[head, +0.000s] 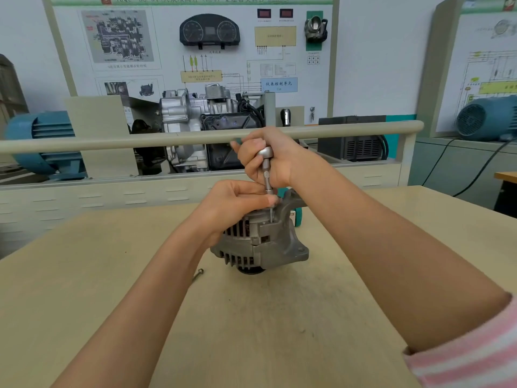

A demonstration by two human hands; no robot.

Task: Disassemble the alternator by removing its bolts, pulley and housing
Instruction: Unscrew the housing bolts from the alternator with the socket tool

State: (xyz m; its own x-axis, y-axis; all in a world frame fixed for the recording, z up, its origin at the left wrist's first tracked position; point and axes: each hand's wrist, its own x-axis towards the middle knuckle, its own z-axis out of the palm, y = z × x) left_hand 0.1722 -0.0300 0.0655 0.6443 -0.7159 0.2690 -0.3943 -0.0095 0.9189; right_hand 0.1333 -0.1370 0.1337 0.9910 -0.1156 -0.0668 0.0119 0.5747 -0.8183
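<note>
Pink-and-white striped fabric of a sleeve [472, 357] is being seen at the lower right corner, nearest the camera, on the right arm. Both bare forearms are being stretched forward over a wide, pale beige wooden tabletop [279, 317], which is marked with faint grey scuffs.

A grey cast-metal alternator with slotted vents [260, 242] is being stood near the middle of the tabletop, between and just below the two hands. Its dark round end is being pressed down against the tabletop, and its mounting lug is being turned toward the right.

The right hand [268, 158] is being held directly above the alternator, its fingers being wrapped tightly around the top of a slim silver steel ratchet driver with a knurled shaft [267, 175]. The tool is being kept upright, its thin tip being set down into the upper right part of the housing.

The left hand [237, 203] is being rested against the upper left of the alternator, its fingers being curled and its thumb and fingertips being pinched around the lower end of the driver shaft.

A small loose metal bolt [198, 274] is being left lying on the tabletop, just left of the alternator's base and beside the left forearm.
</note>
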